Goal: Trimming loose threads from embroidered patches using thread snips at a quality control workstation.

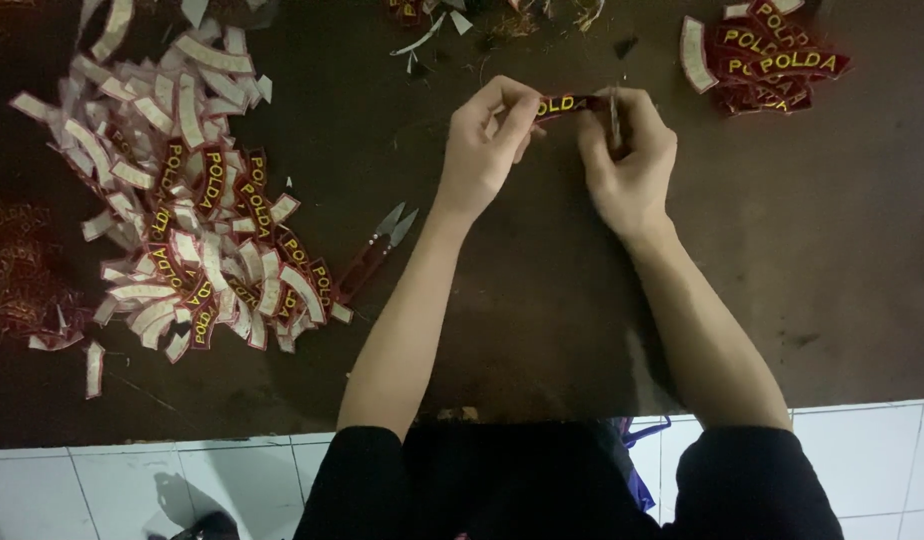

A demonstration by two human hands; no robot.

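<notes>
**Two hands worked one curved patch over a dark mat**

Nearest the camera lay white floor tiles [102, 480] and the person's black sleeves. Beyond them stretched the dark brown mat [542, 300]. A small pair of thread snips [377, 250] with red handles rested on the mat, well apart from either hand. Left of it spread a big heap of curved patches [192, 220], many turned pale side up. Farther out, the left hand [482, 145] pinched one end of a dark red patch with yellow lettering [565, 103] between thumb and fingers. The right hand [630, 150] closed on the other end and also gripped a thin metal tool [615, 118]. At the far right sat a smaller stack of patches [767, 55].
</notes>
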